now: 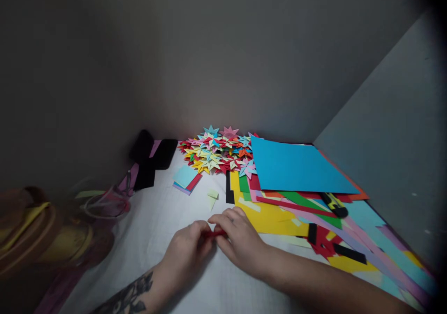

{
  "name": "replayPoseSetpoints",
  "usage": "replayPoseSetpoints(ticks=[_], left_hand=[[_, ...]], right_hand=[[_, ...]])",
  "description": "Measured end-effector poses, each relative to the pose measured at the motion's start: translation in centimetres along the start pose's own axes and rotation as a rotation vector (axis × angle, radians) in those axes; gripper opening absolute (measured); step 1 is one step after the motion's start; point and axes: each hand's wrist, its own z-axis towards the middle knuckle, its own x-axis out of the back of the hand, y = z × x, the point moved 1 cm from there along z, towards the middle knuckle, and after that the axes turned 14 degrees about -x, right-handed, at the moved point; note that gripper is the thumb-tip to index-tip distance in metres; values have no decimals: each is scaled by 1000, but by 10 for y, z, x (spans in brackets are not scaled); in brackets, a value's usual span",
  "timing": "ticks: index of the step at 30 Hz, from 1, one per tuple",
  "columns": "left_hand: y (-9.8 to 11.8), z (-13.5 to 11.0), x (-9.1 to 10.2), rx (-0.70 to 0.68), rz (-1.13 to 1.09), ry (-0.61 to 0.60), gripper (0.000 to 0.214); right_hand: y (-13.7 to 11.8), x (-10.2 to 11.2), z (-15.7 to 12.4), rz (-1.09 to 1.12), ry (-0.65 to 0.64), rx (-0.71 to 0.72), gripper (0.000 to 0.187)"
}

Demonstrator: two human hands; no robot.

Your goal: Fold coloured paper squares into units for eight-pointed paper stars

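A small piece of red folded paper [218,233] is pinched between my two hands, low above the white tabletop. My left hand [186,249] grips its left end, and my right hand [240,239] has thumb and fingertips closed on its right end. Most of the paper is hidden by my fingers. Just beyond my hands lies a pale green folded paper piece [213,197]. A small stack of coloured paper squares [186,178] sits to its left. Farther back is a heap of many-coloured folded paper stars [216,151].
Large blue sheet [300,167] covers other coloured sheets at back right. Partly under its front edge is a yellow-black cutter [334,205]. Paper strips and scraps [324,244] spread along the right. Black objects [165,154] and a blurred clear cup [108,203] stand left.
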Motion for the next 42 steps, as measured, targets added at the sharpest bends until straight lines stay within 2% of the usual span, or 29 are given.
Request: replayPoseSetpoints(ticks=[7, 13, 17, 21, 23, 30, 34, 37, 39, 42], left_hand=[[-4, 8, 7, 148, -99, 82, 8], [-9, 13, 10, 187, -111, 183, 15], [-10, 15, 9, 219, -160, 238, 21], [-6, 15, 9, 220, -210, 209, 20], [-5, 15, 10, 203, -207, 197, 20], [-14, 15, 11, 165, -220, 201, 29], [-18, 16, 11, 173, -235, 219, 30], [-17, 14, 9, 139, -189, 193, 29], [-16, 13, 9, 117, -168, 166, 27], [-13, 13, 8, 101, -165, 138, 25]], right_hand=[[11, 11, 9, 172, 105, -115, 34], [28, 19, 15, 280, 165, -173, 30], [30, 19, 13, 427, 172, -225, 25], [23, 9, 10, 475, 48, -198, 36], [22, 4, 9, 478, 2, -196, 34], [27, 4, 14, 531, 39, -188, 21], [29, 3, 15, 536, 93, -231, 28], [25, -1, 13, 499, 23, -225, 40], [24, -3, 12, 460, -25, -206, 38], [25, -4, 11, 409, -5, -171, 31]])
